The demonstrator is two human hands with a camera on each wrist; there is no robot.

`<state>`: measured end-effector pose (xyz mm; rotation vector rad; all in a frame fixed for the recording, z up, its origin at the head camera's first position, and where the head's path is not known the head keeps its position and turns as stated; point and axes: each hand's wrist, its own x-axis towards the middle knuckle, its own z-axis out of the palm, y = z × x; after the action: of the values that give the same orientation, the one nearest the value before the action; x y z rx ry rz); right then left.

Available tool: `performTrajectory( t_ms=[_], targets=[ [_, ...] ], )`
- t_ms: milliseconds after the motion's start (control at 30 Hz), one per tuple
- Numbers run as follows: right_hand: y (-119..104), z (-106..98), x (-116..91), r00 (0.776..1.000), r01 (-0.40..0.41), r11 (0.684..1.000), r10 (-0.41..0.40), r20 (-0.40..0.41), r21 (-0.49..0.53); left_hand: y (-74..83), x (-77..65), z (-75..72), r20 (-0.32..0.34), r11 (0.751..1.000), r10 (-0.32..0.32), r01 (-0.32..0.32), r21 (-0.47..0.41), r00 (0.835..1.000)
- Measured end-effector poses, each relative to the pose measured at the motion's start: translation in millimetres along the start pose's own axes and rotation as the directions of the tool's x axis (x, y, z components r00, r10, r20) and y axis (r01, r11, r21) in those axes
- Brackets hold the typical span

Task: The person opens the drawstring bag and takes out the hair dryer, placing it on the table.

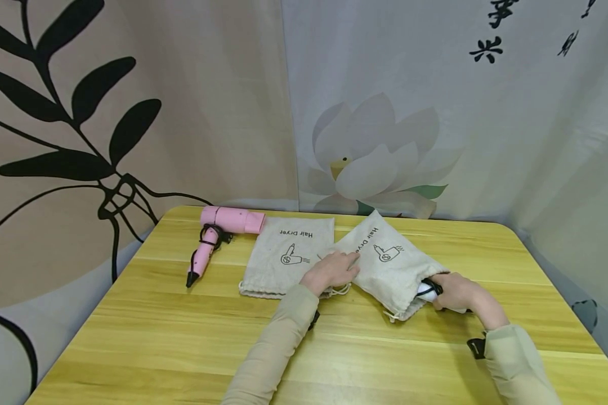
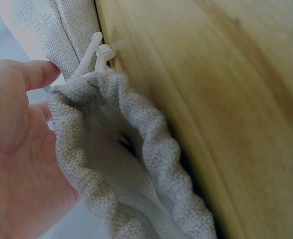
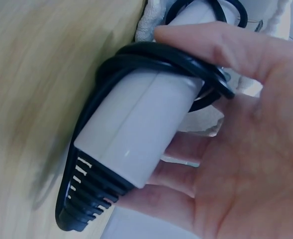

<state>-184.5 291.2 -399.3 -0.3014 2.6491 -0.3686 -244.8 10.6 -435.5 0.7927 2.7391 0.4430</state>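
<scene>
My left hand (image 1: 332,271) is at the left side of a beige drawstring bag (image 1: 380,259) printed "Hair Dryer", which lies turned and bulging on the table. In the left wrist view its thumb (image 2: 41,74) lies against the cloth. My right hand (image 1: 456,291) grips the handle of a white hair dryer (image 3: 141,119) at the mouth of this bag. Black cord (image 3: 151,57) is wound round the handle, and the dryer's head is hidden in the bag. A second, flatter bag (image 1: 276,275) lies under my left wrist, its gathered mouth (image 2: 158,134) gaping towards me.
A pink hair dryer (image 1: 233,219) with black cord round its handle lies at the back left, its nozzle at the flat bag's corner. The wooden table (image 1: 182,349) ends at a printed curtain (image 1: 233,112) behind.
</scene>
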Motion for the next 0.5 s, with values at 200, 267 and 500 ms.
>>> performTrajectory(
  t_ms=[200, 267, 500],
  targets=[
    [0.1, -0.9, -2.3, 1.0, -0.011, 1.0, 0.011, 0.01, 0.008, -0.3, 0.2, 0.6, 0.004, 1.0, 0.004, -0.004, -0.006, 1.0],
    [0.6, -1.2, -3.5, 1.0, -0.018, 1.0, 0.018, 0.011, 0.014, -0.5, 0.7, 0.9, 0.003, 1.0, 0.007, -0.007, -0.004, 1.0],
    [3.0, -2.2, -7.4, 0.998, -0.052, 0.997, 0.05, 0.041, 0.053, -0.8, 1.0, 0.5, 0.007, 1.0, -0.004, 0.004, -0.006, 1.0]
  ],
)
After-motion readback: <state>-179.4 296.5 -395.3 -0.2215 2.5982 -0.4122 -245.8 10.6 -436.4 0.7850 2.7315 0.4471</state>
